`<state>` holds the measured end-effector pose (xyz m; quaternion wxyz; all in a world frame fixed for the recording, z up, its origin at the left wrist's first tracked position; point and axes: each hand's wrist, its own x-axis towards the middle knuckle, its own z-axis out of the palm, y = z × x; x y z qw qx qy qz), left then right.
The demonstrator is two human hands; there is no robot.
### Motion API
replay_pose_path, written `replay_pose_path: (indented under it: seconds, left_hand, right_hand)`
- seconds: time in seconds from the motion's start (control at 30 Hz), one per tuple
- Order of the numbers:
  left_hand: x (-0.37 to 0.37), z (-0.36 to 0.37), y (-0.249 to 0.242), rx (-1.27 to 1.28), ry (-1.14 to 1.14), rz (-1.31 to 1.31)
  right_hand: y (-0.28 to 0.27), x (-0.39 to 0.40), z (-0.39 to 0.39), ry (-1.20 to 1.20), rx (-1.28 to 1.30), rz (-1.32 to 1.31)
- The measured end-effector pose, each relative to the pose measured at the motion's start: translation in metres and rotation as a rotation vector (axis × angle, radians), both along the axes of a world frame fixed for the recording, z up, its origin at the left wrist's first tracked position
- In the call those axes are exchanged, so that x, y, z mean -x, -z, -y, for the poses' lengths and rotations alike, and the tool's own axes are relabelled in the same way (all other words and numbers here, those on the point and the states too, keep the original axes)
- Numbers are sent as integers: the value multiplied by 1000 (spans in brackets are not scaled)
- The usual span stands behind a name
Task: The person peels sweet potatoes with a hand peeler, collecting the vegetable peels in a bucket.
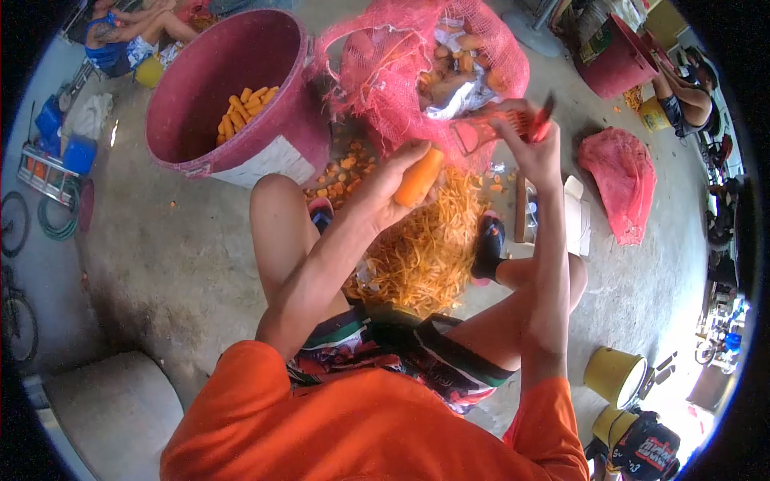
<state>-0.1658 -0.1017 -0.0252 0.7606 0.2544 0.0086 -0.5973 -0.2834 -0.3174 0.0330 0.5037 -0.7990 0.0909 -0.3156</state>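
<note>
In my left hand [389,184] is a peeled orange carrot [418,178], gripped with fingers wrapped round it. My right hand [531,144] is closed on a red peeler [475,136], smeared by motion; its head points left, apart from the carrot. Below both hands, a heap of orange peelings [425,248] lies on the floor between my feet. Carrot end pieces [346,170] are scattered left of the heap. A pink mesh sack [377,68] with unpeeled carrots [464,60] stands just beyond my hands. Peeled carrots [245,111] lie inside a large red tub [228,48] at the left.
An open cardboard box [573,216] sits by my right foot. A filled-looking pink sack [618,180] lies farther right. Yellow buckets [613,375] stand at lower right. Other people sit at upper left [128,36] and right [690,100], near another red tub [613,60].
</note>
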Motion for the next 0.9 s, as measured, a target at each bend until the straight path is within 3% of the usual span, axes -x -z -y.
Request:
replay_pose_path:
  seconds: [0.1,0.13,0.2,0.3,0.37,0.43,0.5,0.57,0.6,0.63,0.67,0.77,0.9]
  left_hand:
    - [-2,-2,3,43,-26,116]
    - [-4,0,9,80,-51,111]
    - [0,5,0,59,-76,167]
    - [0,0,10,-8,-51,141]
    - [1,3,9,-26,-8,77]
    - [4,4,-1,14,-79,54]
    - [5,6,-3,-23,-91,81]
    - [2,6,2,-78,-97,110]
    - [-2,7,11,63,-42,38]
    - [-7,12,14,215,13,-34]
    - [-11,17,17,89,-55,107]
    - [-15,20,15,202,-3,-58]
    - [-10,13,-9,47,-93,95]
  right_hand:
    - [-2,8,-22,-68,33,6]
    - [-11,7,-38,-158,247,2]
    - [-10,3,-48,-228,296,31]
    - [11,-2,5,36,139,-66]
    - [10,-1,17,26,59,-1]
    - [6,3,-11,-154,-120,83]
    - [-4,2,-47,-310,260,26]
    - [3,-3,-43,-292,345,-35]
    - [7,-4,-40,-282,329,-39]
    - [7,-7,-33,-226,155,-27]
    - [7,-8,-28,-175,-14,-15]
    - [2,-14,-30,-149,155,44]
    - [-5,-10,-44,-240,286,-30]
